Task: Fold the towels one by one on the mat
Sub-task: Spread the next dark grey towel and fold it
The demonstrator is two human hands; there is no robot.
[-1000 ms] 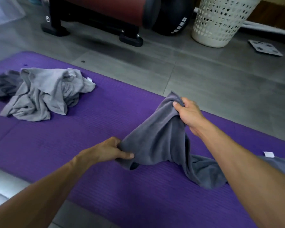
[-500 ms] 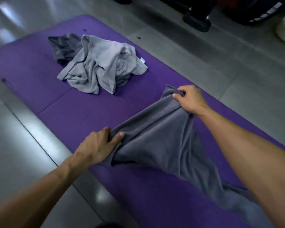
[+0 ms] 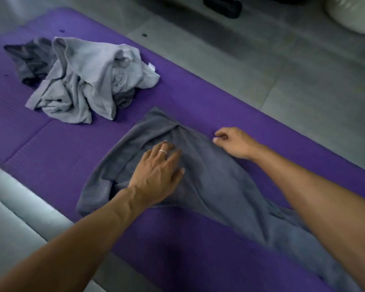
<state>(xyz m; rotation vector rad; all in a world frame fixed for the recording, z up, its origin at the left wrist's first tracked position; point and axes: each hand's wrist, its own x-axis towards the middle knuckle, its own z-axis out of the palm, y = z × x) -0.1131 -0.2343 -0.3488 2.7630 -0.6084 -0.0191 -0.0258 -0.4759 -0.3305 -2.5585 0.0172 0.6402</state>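
we see a dark grey terry towel (image 3: 209, 186) lying spread but rumpled on a ribbed purple foam mat (image 3: 188, 249), running from beyond our fingertips back under the right forearm toward the lower right. our left hand (image 3: 158, 171) lies palm down on the cloth, fingers straight and slightly fanned, holding nothing; a thin silver ring (image 3: 163, 152) sits on one of those fingers. the towel's far corner lies just past the left fingertips, and a folded-under flap of it lies beside the left wrist.

our right hand (image 3: 234, 143) rests at the towel's far edge, to the right of the left fingers, its fingers loosely curled with the thumb tip touching or nearly touching the hem. we cannot tell whether it pinches the cloth.

well beyond the left fingertips and off to their left, a crumpled heap of light grey towels (image 3: 93, 81) sits on the same mat, with a darker grey towel (image 3: 32, 57) bunched against its far left side. grey floor tiles (image 3: 282, 70) lie beyond the mat, past the right fingers.
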